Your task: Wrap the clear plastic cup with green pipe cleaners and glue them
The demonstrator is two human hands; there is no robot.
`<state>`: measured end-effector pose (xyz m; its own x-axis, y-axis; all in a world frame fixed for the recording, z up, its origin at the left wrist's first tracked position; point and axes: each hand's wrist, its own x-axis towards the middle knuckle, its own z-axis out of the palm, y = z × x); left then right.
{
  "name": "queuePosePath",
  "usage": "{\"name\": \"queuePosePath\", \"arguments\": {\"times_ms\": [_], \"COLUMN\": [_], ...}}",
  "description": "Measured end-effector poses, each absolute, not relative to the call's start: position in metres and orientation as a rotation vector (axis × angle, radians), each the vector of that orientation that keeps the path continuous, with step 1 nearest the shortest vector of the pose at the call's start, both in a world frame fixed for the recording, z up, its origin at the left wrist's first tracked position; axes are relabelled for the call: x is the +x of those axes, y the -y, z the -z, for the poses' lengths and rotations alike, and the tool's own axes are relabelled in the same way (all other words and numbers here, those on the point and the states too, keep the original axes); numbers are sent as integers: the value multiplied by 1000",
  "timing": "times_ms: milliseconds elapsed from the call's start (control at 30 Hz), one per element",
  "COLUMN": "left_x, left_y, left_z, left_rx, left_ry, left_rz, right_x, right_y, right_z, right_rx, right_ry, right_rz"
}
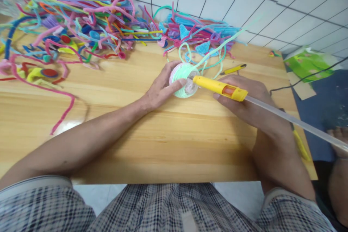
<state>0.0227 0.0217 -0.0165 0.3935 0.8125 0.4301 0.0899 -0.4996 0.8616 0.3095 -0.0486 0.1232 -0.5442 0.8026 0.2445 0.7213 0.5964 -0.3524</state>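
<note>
My left hand [165, 86] is wrapped round a small ball [182, 73] wound with mint-green pipe cleaner, its thumb pressed on the near side. A greyish patch shows on the ball's right side, and pink on its left edge. In my right hand [246, 96] is a yellow hot glue gun [217, 86], a long clear glue stick [296, 120] running out of its back. The nozzle points left and meets or nearly meets the grey patch; I cannot tell which. Loose mint-green pipe cleaner [217, 51] trails from the ball up to the right.
Tangled, many-coloured pipe cleaners [89, 32] cover the back left of the wooden table [163, 148]. Blue and pink bundles [201, 29] lie against the tiled wall. A yellow utility knife [233, 69] lies behind my right hand. Past the right edge are a green bag [310, 63] and a black cable [304, 81].
</note>
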Motion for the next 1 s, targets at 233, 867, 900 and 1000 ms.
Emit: {"name": "queuePosePath", "arguments": {"times_ms": [233,867,900,1000], "left_x": [22,22,22,23], "left_y": [-22,-21,-21,-21], "left_z": [18,13,13,14], "left_rx": [1848,1852,1843,1819], "left_ry": [-771,-791,-789,-792], "left_rz": [-1136,-1130,-1132,-1136], "right_x": [314,316,316,317], "right_y": [49,51,51,51], "right_z": [-124,-120,-120,-119], "right_rx": [-1277,-1192,-1186,-1155], "right_ry": [2466,2647,2644,2648], "right_rz": [-355,-106,-85,-76]}}
